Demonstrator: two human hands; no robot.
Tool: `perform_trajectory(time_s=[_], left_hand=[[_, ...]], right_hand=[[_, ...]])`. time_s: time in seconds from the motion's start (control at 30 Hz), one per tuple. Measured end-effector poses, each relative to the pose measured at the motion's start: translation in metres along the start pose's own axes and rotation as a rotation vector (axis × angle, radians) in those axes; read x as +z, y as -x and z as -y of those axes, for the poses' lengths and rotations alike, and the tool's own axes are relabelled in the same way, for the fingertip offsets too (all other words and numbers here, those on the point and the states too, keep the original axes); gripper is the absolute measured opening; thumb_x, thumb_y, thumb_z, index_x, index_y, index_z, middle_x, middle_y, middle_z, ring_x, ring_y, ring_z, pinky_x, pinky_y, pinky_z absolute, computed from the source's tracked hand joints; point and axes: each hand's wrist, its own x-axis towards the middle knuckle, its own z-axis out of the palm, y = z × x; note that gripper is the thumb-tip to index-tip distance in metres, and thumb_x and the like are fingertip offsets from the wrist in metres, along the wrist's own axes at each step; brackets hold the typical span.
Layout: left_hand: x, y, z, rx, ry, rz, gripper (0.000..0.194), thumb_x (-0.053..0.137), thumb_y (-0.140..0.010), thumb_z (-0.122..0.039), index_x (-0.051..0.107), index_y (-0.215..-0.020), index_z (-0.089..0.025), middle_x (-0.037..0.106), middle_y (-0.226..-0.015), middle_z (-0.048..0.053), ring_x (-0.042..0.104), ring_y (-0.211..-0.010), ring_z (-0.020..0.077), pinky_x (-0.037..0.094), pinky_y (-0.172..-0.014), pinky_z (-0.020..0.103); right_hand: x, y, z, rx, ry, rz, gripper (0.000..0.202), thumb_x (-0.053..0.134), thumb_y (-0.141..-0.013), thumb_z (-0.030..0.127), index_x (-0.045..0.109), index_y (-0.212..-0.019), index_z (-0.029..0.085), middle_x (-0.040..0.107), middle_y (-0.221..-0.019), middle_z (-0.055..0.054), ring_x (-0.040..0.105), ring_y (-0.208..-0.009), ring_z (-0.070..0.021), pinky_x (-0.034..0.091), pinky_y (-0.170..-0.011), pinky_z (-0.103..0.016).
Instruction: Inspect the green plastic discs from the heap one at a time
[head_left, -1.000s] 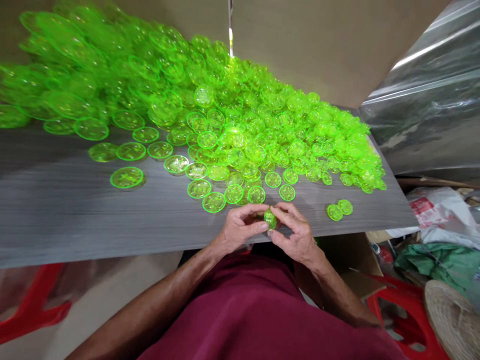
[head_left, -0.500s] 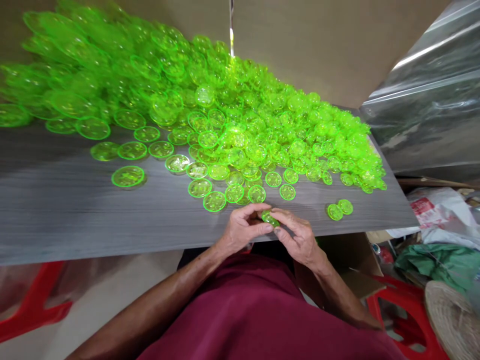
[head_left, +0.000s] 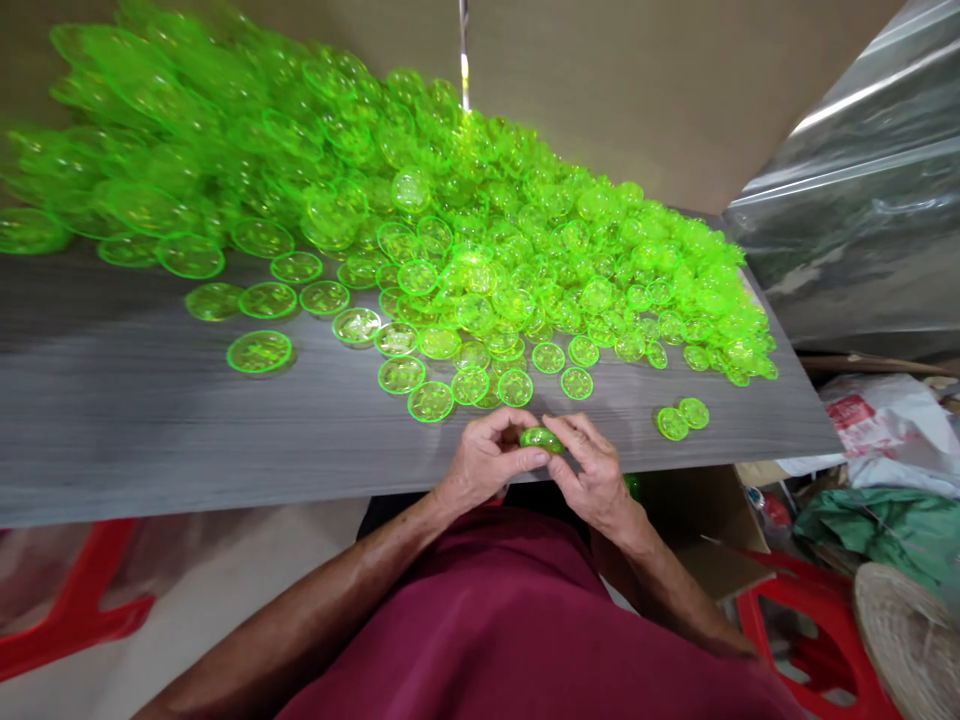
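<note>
The left hand (head_left: pixel 484 455) and the right hand (head_left: pixel 596 478) hold one small, round, see-through bright green plastic piece (head_left: pixel 541 440) between them. Fingers and thumbs of both hands pinch it from its two sides. It is over the near edge of the long grey table with a wood-like grain (head_left: pixel 150 430), in front of the dark red shirt (head_left: pixel 525 610).

Behind the hands is a big heap of shiny green plastic pieces (head_left: pixel 525 250). They look like little round cases with bright rims. I cannot read any words on them. Near the right end of the table, two small green round pieces (head_left: pixel 673 424) sit together, apart from the heap.

On the right, below the table top, is a white plastic bag with a red patch (head_left: pixel 892 425). The patch has pale letters, too blurry to read. Near it are a crumpled green sheet (head_left: pixel 885 535) and a red plastic stool (head_left: pixel 814 590).
</note>
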Motion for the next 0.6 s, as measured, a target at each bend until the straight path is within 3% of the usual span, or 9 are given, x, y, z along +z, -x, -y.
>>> perform_trajectory(time_s=[0.13, 0.33, 0.47, 0.6], left_hand=[[-0.004, 0.001, -0.001, 0.116, -0.104, 0.034, 0.025, 0.082, -0.08, -0.03, 0.081, -0.101, -0.018, 0.078, -0.087, 0.006, 0.07, -0.08, 0.0171, 0.056, -0.077, 0.029], [-0.002, -0.001, -0.005, 0.207, -0.109, 0.032, 0.016, 0.083, -0.081, -0.03, 0.082, -0.093, -0.02, 0.079, -0.094, 0.008, 0.073, -0.086, 0.0185, 0.057, -0.081, 0.03], [0.001, -0.001, -0.012, 0.12, -0.068, 0.012, 0.016, 0.085, -0.078, -0.03, 0.081, -0.087, -0.018, 0.079, -0.083, 0.006, 0.071, -0.077, 0.0163, 0.056, -0.073, 0.027], [0.002, -0.004, -0.02, -0.152, 0.107, -0.004, 0.033, 0.087, -0.074, -0.045, 0.078, -0.083, -0.015, 0.074, -0.067, 0.003, 0.065, -0.055, 0.0119, 0.053, -0.054, 0.022]], right_hand=[[-0.002, -0.002, -0.002, 0.018, -0.014, -0.026, 0.055, 0.061, -0.098, 0.013, 0.054, -0.149, 0.032, 0.067, -0.111, -0.007, 0.07, -0.1, -0.0194, 0.063, -0.086, -0.034], [-0.001, 0.001, -0.005, 0.034, -0.01, -0.04, 0.049, 0.06, -0.099, 0.015, 0.058, -0.146, 0.031, 0.068, -0.111, -0.008, 0.07, -0.101, -0.0193, 0.063, -0.087, -0.034], [0.001, 0.002, -0.002, 0.045, -0.01, -0.067, 0.051, 0.062, -0.097, 0.014, 0.058, -0.145, 0.029, 0.07, -0.11, -0.008, 0.071, -0.101, -0.0199, 0.063, -0.087, -0.034], [0.001, 0.001, 0.004, 0.078, -0.05, -0.08, 0.049, 0.065, -0.096, 0.019, 0.059, -0.144, 0.028, 0.073, -0.111, -0.009, 0.072, -0.098, -0.0205, 0.064, -0.082, -0.034]])
